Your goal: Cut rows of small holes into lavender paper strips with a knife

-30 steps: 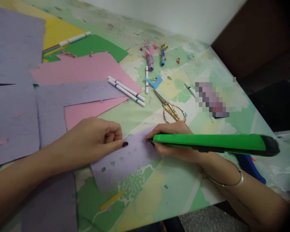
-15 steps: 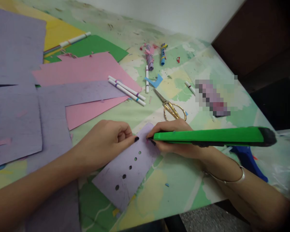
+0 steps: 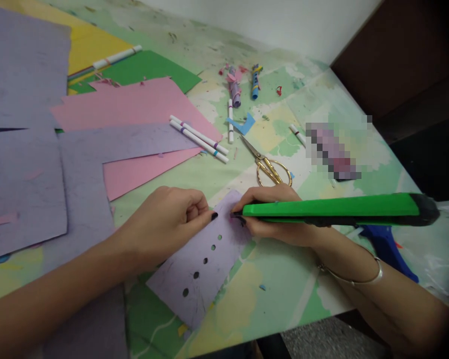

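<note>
A strip of purple paper (image 3: 200,299) with a row of small cut holes lies slanted on the table before me. My left hand (image 3: 181,214) is closed at the paper's upper left edge, its thumb over the sheet and its other fingers curled. In my right hand (image 3: 269,212) is a green utility knife (image 3: 333,210) with a black end, gripped near its front like a pen. The knife's tip is at the upper part of the strip, beyond the holes; the fingers hide the blade.
Gold-handled scissors (image 3: 267,167) lie beyond my right hand. White markers (image 3: 200,139) rest near pink paper (image 3: 134,107). Large purple sheets (image 3: 22,184) cover the left side. Small rolled paper pieces (image 3: 235,87) lie farther back. A blue-handled tool (image 3: 389,252) is partly behind my right forearm.
The whole view has shifted slightly, so everything appears a little farther right. Both hands keep nearly the same place on the purple strip, and the knife stays in my right hand.
</note>
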Demonstrator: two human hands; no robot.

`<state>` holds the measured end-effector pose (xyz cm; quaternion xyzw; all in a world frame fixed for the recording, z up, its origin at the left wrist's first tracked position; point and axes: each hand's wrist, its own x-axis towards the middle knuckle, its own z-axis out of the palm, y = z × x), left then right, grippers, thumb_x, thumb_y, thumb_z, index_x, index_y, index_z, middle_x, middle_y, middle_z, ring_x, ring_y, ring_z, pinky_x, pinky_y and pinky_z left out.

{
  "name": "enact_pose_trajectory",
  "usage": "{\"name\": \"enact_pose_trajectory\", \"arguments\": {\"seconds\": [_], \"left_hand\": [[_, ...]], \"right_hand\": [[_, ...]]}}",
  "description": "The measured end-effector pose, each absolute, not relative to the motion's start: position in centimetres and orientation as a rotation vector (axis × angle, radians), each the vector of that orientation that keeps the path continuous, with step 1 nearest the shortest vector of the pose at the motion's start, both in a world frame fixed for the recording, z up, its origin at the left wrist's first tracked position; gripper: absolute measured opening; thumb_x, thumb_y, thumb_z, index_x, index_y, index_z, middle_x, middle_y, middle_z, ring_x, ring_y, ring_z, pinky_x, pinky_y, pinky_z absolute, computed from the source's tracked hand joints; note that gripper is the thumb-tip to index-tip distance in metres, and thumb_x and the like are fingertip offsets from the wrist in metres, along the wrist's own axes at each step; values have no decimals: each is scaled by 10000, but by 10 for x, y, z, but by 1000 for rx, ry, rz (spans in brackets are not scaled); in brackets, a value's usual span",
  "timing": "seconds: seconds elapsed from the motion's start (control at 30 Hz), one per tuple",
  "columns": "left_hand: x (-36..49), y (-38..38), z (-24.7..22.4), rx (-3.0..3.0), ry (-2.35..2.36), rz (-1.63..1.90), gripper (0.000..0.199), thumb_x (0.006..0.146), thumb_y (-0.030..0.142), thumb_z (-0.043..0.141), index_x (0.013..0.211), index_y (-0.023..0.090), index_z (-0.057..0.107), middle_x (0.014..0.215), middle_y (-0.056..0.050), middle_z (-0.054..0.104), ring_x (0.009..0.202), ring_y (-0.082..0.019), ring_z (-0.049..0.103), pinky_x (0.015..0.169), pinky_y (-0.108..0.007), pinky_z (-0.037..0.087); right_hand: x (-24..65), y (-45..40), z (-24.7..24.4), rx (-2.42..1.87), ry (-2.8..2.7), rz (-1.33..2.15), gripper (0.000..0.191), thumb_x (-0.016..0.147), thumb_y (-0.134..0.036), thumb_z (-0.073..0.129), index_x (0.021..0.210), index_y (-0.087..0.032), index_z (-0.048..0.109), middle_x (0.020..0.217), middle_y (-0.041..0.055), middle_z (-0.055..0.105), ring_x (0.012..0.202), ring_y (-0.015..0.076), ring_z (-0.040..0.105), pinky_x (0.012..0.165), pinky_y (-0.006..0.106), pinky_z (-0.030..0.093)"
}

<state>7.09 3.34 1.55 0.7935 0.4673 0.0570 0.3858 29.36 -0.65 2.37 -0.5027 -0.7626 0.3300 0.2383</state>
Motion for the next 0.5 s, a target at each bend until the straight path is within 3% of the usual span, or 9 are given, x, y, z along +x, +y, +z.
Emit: {"name": "enact_pose_trajectory", "arguments": {"seconds": [0.37, 0.5], "left_hand": [[71, 35, 16, 2035, 1176, 171, 293, 787, 441, 499, 616, 219, 586, 463, 40, 521, 434, -110, 447, 455, -241, 298], [69, 31, 11, 2042, 1173, 241, 303, 800, 434, 504, 599, 221, 584, 446, 47, 501, 412, -102, 431, 437, -236, 287]], "right_hand": [[292, -9, 22, -1382, -2021, 925, 188, 714, -111, 628, 827, -167, 767, 724, -7, 753, 618, 84, 653, 584, 164, 467], [293, -10, 25, -1396, -1743, 1093, 179, 710, -97, 625, 833, -150, 745, 616, -23, 693, 517, 83, 611, 476, 158, 462]]}}
